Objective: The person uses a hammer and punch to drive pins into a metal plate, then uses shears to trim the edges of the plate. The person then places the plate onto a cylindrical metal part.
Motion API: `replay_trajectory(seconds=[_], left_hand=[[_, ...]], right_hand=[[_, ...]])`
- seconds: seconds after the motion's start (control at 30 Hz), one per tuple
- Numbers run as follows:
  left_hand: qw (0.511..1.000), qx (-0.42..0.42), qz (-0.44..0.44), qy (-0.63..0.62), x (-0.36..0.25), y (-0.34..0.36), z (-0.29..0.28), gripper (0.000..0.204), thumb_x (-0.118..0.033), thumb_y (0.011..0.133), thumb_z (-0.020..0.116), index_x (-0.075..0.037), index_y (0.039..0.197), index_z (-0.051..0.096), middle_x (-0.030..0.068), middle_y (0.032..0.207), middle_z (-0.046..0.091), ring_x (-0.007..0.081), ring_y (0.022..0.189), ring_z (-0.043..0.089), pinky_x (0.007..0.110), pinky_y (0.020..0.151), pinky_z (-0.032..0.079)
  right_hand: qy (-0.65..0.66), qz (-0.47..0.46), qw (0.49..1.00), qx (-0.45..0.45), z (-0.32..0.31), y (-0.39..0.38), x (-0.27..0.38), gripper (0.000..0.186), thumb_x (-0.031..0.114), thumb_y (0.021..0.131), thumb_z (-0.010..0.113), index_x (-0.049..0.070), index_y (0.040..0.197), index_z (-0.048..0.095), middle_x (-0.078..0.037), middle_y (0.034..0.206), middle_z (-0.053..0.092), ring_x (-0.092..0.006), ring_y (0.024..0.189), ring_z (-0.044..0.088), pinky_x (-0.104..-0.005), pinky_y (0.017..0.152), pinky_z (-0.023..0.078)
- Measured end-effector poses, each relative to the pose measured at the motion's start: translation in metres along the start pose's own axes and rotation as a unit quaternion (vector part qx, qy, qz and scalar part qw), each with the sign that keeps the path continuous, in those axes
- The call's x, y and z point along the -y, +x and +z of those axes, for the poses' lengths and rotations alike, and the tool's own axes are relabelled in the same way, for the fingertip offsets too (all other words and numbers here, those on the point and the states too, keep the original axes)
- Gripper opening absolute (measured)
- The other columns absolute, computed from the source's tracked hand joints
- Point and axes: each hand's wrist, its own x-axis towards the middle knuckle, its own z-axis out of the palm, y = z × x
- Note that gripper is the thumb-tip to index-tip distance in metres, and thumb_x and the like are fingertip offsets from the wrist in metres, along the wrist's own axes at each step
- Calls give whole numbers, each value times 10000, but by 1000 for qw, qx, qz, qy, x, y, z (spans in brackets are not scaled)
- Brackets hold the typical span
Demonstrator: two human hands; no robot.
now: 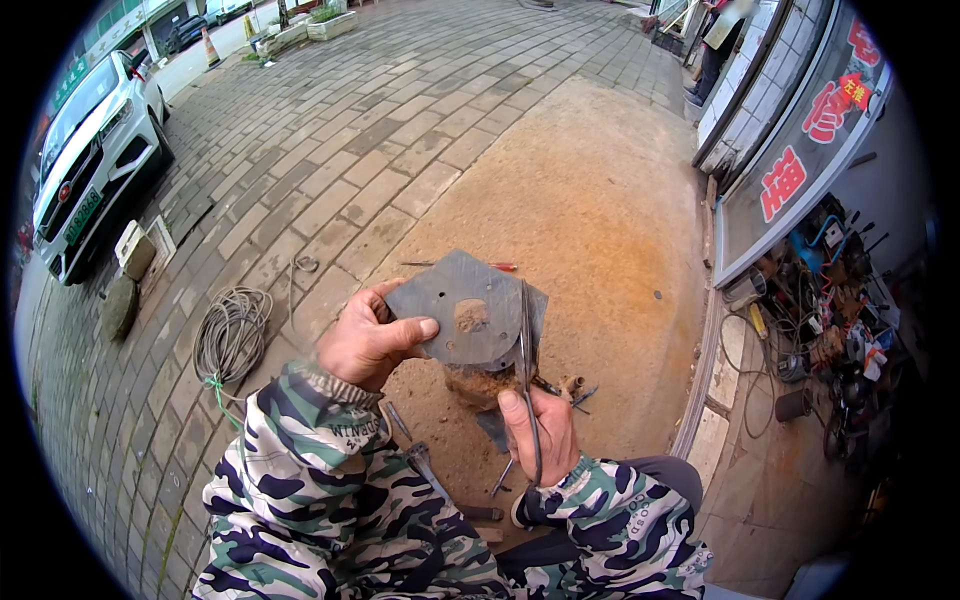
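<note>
My left hand (368,342) grips the left side of a dark grey flat sheet (410,300), thumb on top and fingers beneath. The sheet has angular outer corners, a large opening in its middle and small round holes around it. My right hand (545,435) is closed round the handles of a pair of scissors (526,345). Their blades point away from me and lie across the sheet's right part, with a strip of sheet to their right. Under the sheet's near edge sits a rusty brown block (475,386), mostly hidden. A smaller dark grey scrap (493,430) lies below it.
A red-handled screwdriver (503,267) lies beyond the sheet; a hammer (482,513) and other tools are near my legs. Coiled cable (232,335) rests on paving at left. A white car (100,150) stands far left. Cluttered tools (830,310) fill the doorway at right.
</note>
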Motion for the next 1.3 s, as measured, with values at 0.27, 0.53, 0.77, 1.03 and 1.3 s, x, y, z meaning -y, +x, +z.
replay_trajectory(seconds=[0.27, 0.53, 0.77, 1.03, 1.3], left_hand=[[985, 49, 90, -137, 42, -7, 33, 578, -160, 863, 742, -20, 1357, 478, 111, 1214, 652, 277, 1146, 636, 516, 1050, 469], [987, -89, 84, -102, 55, -4, 44, 327, 4, 875, 725, -1, 1180, 605, 109, 1088, 673, 211, 955, 677, 362, 841, 573], [986, -115, 118, -18, 59, -4, 41, 294, 54, 850, 728, 1, 1124, 633, 96, 1022, 685, 207, 924, 678, 359, 841, 570], [982, -130, 132, 44, 51, -9, 45, 319, 46, 836, 750, 24, 1132, 632, 98, 1018, 691, 180, 923, 672, 321, 849, 558], [984, -98, 141, 54, 49, -7, 46, 254, 37, 845, 743, 10, 1082, 657, 47, 983, 692, 144, 893, 657, 287, 804, 538]], right_hand=[[25, 5, 999, -19, 10, -1, 2, 420, 396, 998, 580, -17, 986, 657, -148, 646, 581, -238, 606, 565, -370, 614, 464], [9, -5, 1000, -10, 14, -2, 13, 376, 356, 993, 602, -14, 1037, 656, -168, 670, 599, -238, 611, 580, -371, 612, 471], [28, -7, 1000, -11, 19, 3, 11, 392, 370, 994, 600, -17, 1034, 656, -140, 680, 614, -209, 627, 583, -363, 616, 477], [48, 0, 999, -6, 21, 5, 12, 398, 368, 1004, 580, -17, 1081, 647, -140, 702, 616, -205, 657, 591, -358, 640, 479], [35, 8, 999, -12, 19, 4, 5, 394, 358, 1013, 556, -24, 1057, 642, -161, 694, 604, -245, 641, 589, -372, 630, 466]])
